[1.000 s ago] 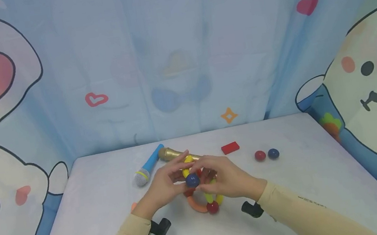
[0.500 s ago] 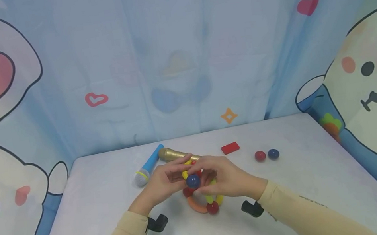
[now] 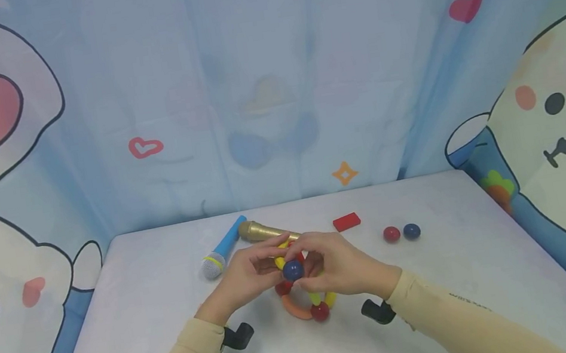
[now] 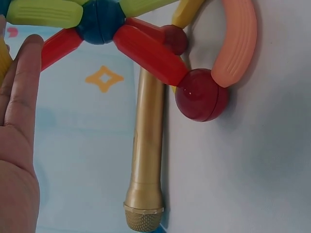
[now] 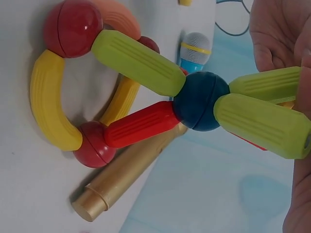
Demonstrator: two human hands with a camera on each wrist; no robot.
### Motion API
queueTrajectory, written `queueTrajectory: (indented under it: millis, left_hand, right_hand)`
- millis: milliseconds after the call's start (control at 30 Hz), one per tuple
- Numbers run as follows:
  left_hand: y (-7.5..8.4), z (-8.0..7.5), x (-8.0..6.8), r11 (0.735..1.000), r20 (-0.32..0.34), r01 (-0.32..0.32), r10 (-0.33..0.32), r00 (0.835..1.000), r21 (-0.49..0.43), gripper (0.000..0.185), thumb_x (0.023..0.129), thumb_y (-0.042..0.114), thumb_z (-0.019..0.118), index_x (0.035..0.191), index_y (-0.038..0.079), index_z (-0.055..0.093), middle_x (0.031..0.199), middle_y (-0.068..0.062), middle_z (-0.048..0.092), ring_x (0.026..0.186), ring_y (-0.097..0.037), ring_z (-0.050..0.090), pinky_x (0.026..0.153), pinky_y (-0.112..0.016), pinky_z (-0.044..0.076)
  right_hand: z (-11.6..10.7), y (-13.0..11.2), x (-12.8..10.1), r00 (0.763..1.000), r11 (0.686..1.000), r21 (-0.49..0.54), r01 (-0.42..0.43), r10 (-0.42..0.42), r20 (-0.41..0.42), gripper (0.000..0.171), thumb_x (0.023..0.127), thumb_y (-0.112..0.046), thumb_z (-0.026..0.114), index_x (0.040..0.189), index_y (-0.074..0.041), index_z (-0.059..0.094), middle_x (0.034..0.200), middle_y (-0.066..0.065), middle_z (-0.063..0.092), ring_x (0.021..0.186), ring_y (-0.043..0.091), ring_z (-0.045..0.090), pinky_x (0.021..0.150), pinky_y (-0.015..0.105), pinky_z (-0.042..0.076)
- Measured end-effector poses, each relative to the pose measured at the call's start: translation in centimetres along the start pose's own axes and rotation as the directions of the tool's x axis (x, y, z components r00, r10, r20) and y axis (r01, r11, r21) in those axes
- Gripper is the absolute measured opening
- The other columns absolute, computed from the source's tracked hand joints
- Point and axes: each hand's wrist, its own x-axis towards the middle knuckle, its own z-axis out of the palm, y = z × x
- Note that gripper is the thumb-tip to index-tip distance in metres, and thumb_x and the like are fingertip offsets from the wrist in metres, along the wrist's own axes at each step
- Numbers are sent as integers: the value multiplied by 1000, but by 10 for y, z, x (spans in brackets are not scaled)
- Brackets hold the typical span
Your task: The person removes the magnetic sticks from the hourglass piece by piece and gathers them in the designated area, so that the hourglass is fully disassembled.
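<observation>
Head view: magnetic rod-and-ball toy is held by left hand and right hand, blue ball raised, base ring steadied on table. Fingers are curled round the rods, probably pinching; contact partly hidden.

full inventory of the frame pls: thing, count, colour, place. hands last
rod-and-ball toy: 1, red, yellow, green and orange rods joined by red balls and a dark blue ball, table centre, between both hands
gold microphone: 1, gold, lying behind the toy
blue microphone: 1, blue with grey head, left of the gold one
red block: 1, red, right of centre toward the back
loose balls: 2, one red, one dark blue, side by side right of the block
table: 1, white
curtain: 1, pale blue, cartoon animals, behind
left hand: 1, fingers on the toy's upper part
right hand: 1, holds the toy by the blue ball
</observation>
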Motion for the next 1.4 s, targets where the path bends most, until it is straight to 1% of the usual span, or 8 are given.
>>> queueTrajectory:
  millis: [167,400,600,833,1000,1067,1200,1400]
  left_hand:
    - [-1,3,1,1000,-15,-3,3,1000,-16,37,86,-4,74,123,-1,68,150,-9,47,120,-23,61,95,-34,51]
    - [-3,4,1,1000,-48,21,-22,999,-18,39,86,-3,75,124,1,68,152,-5,45,126,-21,56,97,-33,49]
    - [-2,3,0,1000,-52,2,-3,999,-25,41,86,-3,74,126,1,67,154,-11,42,127,-22,55,98,-34,48]
    - [-1,3,-1,1000,-72,-8,10,997,19,42,86,-4,73,127,3,67,153,-1,44,122,-20,59,96,-34,51]
    - [-3,2,-4,999,-93,-18,23,995,50,37,87,-3,74,123,3,69,153,0,43,120,-22,61,93,-34,52]
    - [-5,1,-6,998,-105,-6,13,994,69,35,87,-1,74,121,3,70,154,-1,41,119,-24,61,93,-33,52]
    - [-10,-2,-16,992,-139,57,-41,989,113,32,87,1,76,117,9,73,156,-1,39,117,-22,62,94,-30,51]
    - [-22,-9,-41,975,-199,184,-157,967,126,33,84,0,78,112,17,74,153,0,43,121,-21,60,93,-29,51]
  right_hand:
    - [-1,-1,-1,1000,1000,-1,6,-6,-4,44,79,2,78,114,-19,62,105,-5,63,77,11,68,72,31,59]
    - [-4,-1,-3,999,999,-28,-32,32,-3,43,81,-2,80,113,-22,60,103,-9,65,81,10,68,74,30,59]
    - [-5,-2,-4,999,999,12,-33,33,-19,42,82,-1,79,114,-20,59,102,-6,66,81,13,68,73,32,59]
    - [-6,-1,-4,998,998,39,-51,52,-35,43,82,0,77,116,-19,59,102,-7,66,81,15,68,74,33,59]
    - [-6,1,-4,998,998,46,-49,51,-38,43,83,1,77,117,-18,59,103,-6,66,82,15,68,75,34,59]
    - [-6,2,-5,998,997,50,-54,55,-37,43,83,0,77,117,-18,59,103,-6,66,83,15,68,76,34,59]
    - [-10,4,-7,996,996,47,-77,79,-49,43,84,-2,77,118,-20,59,106,-7,66,85,15,68,77,38,59]
    - [-28,11,-28,978,989,10,-150,150,-145,45,82,-1,79,116,-24,60,110,-6,65,87,16,69,79,36,59]
